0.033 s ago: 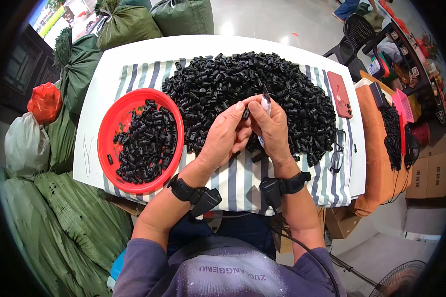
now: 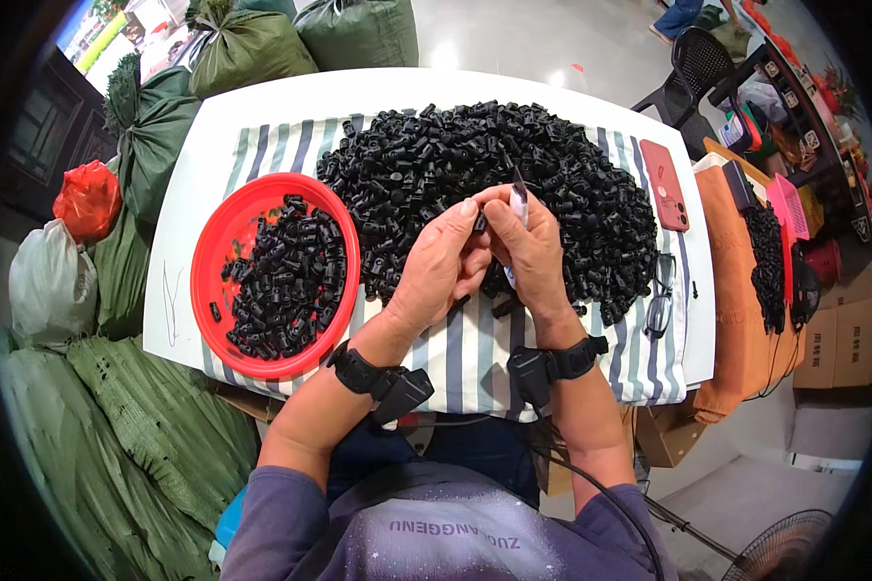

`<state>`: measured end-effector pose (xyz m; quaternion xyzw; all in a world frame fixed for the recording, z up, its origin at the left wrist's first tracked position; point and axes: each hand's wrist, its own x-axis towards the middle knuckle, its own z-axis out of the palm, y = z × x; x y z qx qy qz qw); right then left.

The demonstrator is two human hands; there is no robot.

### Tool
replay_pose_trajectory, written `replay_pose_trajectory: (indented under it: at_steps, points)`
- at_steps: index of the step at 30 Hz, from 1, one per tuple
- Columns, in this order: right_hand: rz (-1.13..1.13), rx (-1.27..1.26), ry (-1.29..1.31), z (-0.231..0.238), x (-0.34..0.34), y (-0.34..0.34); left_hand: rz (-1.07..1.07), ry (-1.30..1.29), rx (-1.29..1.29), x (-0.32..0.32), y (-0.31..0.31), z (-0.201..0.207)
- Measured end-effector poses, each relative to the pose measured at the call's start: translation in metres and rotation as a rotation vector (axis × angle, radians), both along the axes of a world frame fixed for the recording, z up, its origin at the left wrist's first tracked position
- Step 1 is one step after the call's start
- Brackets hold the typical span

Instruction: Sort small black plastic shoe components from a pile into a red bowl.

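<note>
Head view, fingers first: the left hand [image 2: 436,276] pinches a small black part [image 2: 481,223], mostly hidden, near the frame's centre; the right hand [image 2: 535,259] has its fingers closed round a pale-handled blade [image 2: 519,203], tip upward. I see hardly any shift since a moment ago, so that piece seems still in work. Beyond spreads a heap of black parts [image 2: 494,145]; centre-left, a red basin [image 2: 207,261] holds more; far right, a red phone [image 2: 663,184].
</note>
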<state>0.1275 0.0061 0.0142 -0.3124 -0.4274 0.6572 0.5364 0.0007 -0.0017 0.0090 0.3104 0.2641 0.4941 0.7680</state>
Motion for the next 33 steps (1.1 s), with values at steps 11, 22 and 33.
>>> replay_pose_trajectory:
  at_steps: [11,22,33]
  points:
    - [-0.13,0.069,-0.103,-0.008,-0.002,0.002,-0.009,0.001,-0.046,0.0,0.001,0.003]
    - [-0.056,0.06,-0.098,-0.001,0.003,0.0,0.005,0.016,0.006,0.001,-0.001,0.001]
    - [-0.088,0.075,-0.118,-0.007,0.0,0.001,-0.034,-0.029,-0.028,-0.001,0.0,0.006]
